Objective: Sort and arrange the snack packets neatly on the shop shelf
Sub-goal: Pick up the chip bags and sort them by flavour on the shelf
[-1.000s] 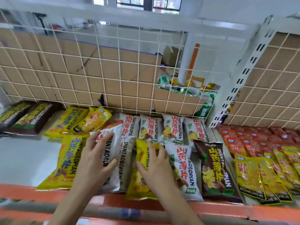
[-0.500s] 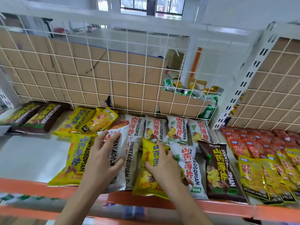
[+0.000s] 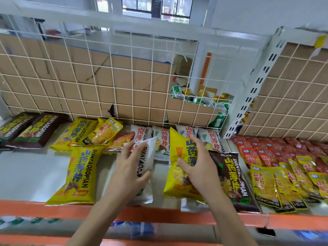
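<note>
My left hand [image 3: 129, 167] grips a white snack packet [image 3: 148, 153] and holds it tilted up off the shelf [image 3: 26, 167]. A yellow snack packet [image 3: 179, 151] is gripped by my right hand [image 3: 198, 166], its top edge lifted toward the back. Behind both hands a row of white packets [image 3: 211, 139] lies against the wire grid. One brown packet [image 3: 232, 176] lies flat just right of my right hand. Another yellow packet [image 3: 79, 173] lies flat to the left of my left hand.
Two brown packets [image 3: 33, 128] and more yellow ones [image 3: 79, 134] lie at the back left. Small red packets [image 3: 266, 148] and small yellow packets [image 3: 284, 183] fill the right section. The orange shelf lip [image 3: 53, 208] runs along the front; a white wire grid [image 3: 106, 77] backs the shelf.
Both hands have closed on their packets and lifted them: the white packet rose at the left, and the yellow packet tipped up at the right.
</note>
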